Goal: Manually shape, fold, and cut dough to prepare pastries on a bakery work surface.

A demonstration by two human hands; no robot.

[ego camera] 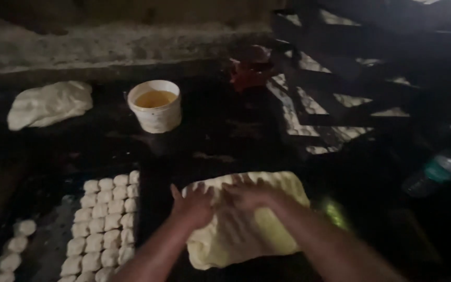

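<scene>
A broad flattened sheet of pale yellow dough [272,235] lies on the dark work surface [220,141] in front of me. My left hand [193,204] presses on its upper left edge with the fingers spread. My right hand [250,196] rests flat on the top middle of the sheet, slightly blurred. Both forearms reach in from the bottom of the view and cover part of the dough.
Rows of several small dough balls [105,224] sit at the left, with a few more [14,250] further left. A white bucket of yellow liquid [155,105] stands behind. A large dough lump [48,104] lies far left. Dark stacked racks [351,78] and a bottle [439,169] are right.
</scene>
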